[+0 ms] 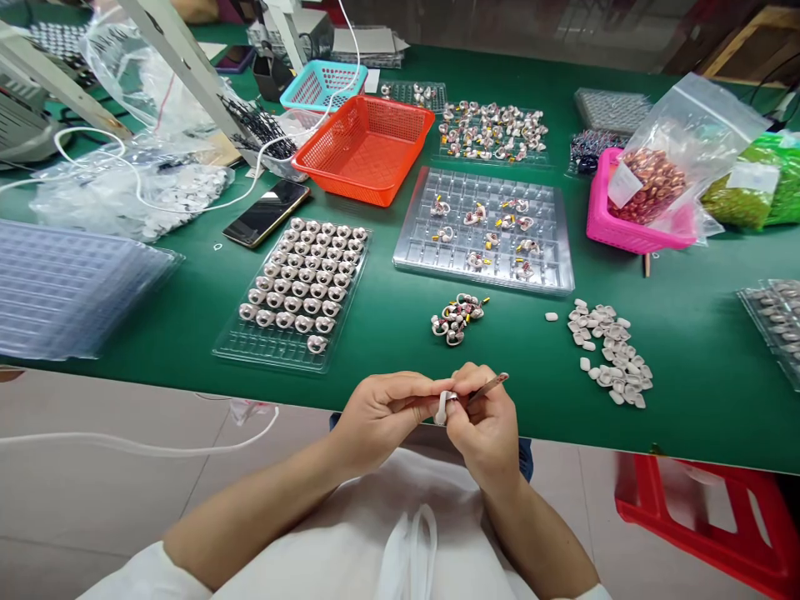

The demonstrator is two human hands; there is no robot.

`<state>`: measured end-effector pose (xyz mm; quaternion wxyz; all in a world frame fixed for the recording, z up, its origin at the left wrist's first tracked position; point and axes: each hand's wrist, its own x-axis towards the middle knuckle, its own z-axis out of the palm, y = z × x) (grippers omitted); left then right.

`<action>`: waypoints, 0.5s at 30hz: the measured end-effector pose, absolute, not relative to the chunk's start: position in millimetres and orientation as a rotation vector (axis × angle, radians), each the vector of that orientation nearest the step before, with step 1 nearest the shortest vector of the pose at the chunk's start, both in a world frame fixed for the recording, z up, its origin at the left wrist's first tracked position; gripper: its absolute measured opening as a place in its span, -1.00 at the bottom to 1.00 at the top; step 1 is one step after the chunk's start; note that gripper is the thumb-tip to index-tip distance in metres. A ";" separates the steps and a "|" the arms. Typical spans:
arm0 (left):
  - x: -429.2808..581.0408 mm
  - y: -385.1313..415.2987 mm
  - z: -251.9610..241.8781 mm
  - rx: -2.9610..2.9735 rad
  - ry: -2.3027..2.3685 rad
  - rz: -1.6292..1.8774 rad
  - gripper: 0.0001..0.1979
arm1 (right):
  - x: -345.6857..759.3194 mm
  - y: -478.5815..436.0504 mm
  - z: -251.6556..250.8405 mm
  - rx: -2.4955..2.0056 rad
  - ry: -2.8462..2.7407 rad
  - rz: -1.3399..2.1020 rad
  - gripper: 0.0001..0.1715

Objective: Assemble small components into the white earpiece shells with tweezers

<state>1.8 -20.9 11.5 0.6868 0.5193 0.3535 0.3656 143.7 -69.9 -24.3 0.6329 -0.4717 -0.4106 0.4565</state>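
My left hand (382, 417) and my right hand (484, 421) meet at the near edge of the green table (687, 392). The left fingers pinch a small white ring-shaped part (442, 407). The right hand is closed on a thin metal tool like tweezers (491, 386), whose tip points at the part. Just beyond the hands lies a small heap of assembled parts (457, 316) with coils and yellow bits. A pile of white plastic caps (612, 354) lies to the right.
A clear tray of grey round parts (298, 287) sits left of centre, a partly filled clear tray (484, 229) behind the heap. An orange basket (366, 146), a phone (267, 212), a pink basket with a bag (637, 204) and stacked empty trays (62, 287) surround them. A red stool (706, 521) stands at lower right.
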 end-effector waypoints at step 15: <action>1.9 -21.5 7.6 1.101 0.762 0.778 -0.78 | 141.5 -66.4 -26.2 -1.092 -0.903 1.068 -0.76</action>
